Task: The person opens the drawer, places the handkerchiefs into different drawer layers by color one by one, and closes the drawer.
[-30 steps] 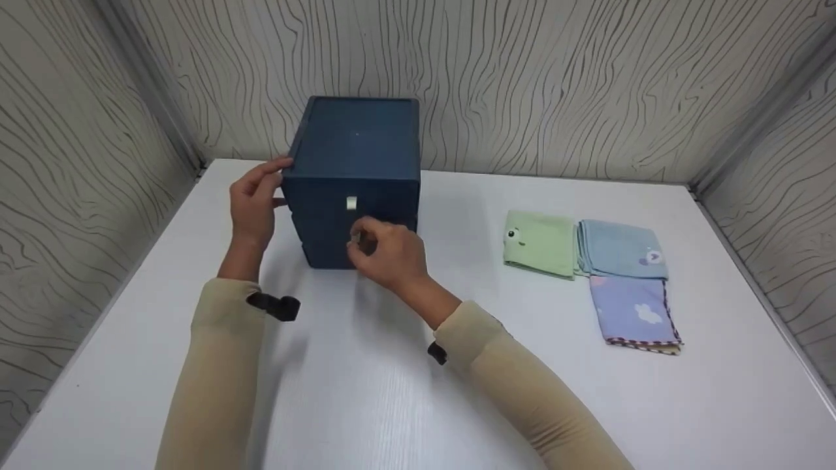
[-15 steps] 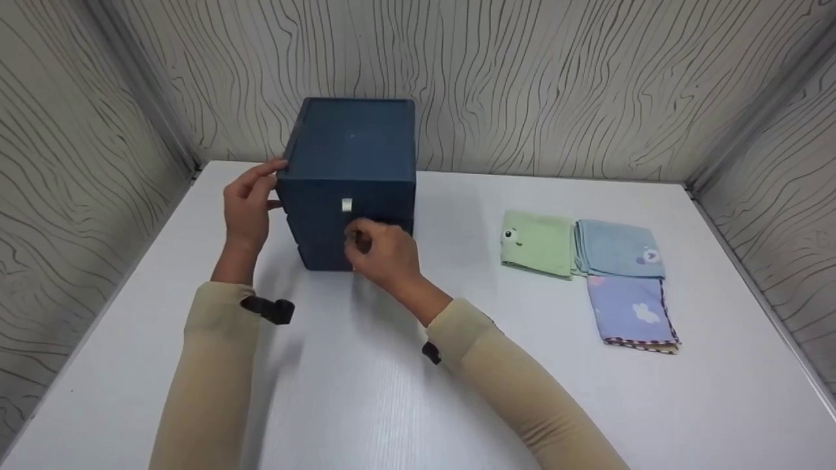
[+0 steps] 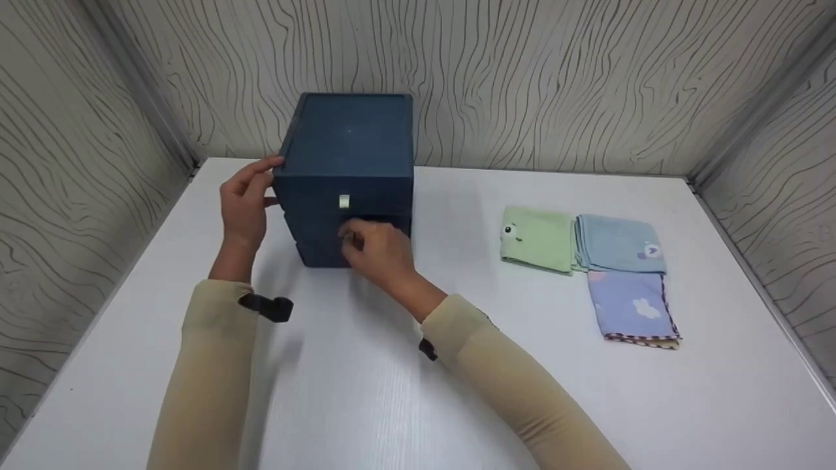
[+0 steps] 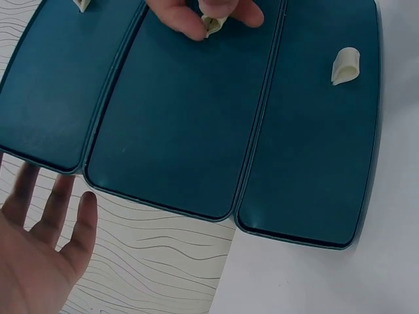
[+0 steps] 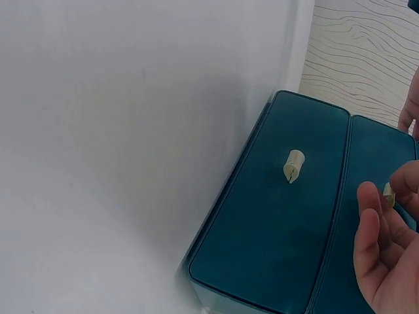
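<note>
Pinches the middle drawer tab [image 4: 212,27] with the right hand [image 3: 382,253] and rests the spread left hand [image 3: 243,203] at the left edge of the blue cabinet [image 3: 349,140]. Has it far on the white table [image 3: 366,398], left of folded cloths [image 3: 617,245].

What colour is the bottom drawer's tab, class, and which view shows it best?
The tab is pale cream; the left wrist view shows it best.
</note>
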`<state>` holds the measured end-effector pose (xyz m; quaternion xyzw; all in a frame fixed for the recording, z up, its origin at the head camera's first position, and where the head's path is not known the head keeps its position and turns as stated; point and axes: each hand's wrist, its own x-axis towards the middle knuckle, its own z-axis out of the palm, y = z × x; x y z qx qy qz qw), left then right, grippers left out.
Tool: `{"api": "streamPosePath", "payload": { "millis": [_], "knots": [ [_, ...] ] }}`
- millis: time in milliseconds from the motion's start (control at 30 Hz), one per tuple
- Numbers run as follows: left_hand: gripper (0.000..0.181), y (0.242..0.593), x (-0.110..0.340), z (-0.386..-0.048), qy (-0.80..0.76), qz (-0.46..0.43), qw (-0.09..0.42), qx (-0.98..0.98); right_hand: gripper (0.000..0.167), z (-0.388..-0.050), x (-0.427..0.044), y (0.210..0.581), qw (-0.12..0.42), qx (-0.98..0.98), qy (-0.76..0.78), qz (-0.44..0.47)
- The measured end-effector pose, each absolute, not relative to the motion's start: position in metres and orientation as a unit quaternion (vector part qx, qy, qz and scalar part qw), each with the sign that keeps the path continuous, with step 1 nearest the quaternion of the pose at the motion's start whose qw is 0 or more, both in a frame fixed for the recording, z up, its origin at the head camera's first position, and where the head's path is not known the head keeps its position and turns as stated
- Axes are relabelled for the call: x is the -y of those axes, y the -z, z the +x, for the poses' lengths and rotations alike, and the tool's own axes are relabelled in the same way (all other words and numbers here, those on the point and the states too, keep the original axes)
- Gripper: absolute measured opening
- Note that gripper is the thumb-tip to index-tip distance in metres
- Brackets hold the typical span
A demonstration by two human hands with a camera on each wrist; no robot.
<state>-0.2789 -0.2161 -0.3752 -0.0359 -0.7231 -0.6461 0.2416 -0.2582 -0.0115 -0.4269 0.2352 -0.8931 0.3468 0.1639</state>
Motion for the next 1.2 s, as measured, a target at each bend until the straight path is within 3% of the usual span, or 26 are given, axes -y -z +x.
{"api": "streamPosePath", "payload": {
  "millis": [300,1200],
  "knots": [
    [0.032,0.374,0.212,-0.279,0.652,-0.041,0.238,0.719,0.008,-0.254,0.008,0.425,0.155,0.881,-0.39,0.219],
    [0.032,0.379,0.218,-0.282,0.657,-0.039,0.244,0.712,0.008,-0.207,0.005,0.428,0.176,0.867,-0.38,0.271]
  ]
}}
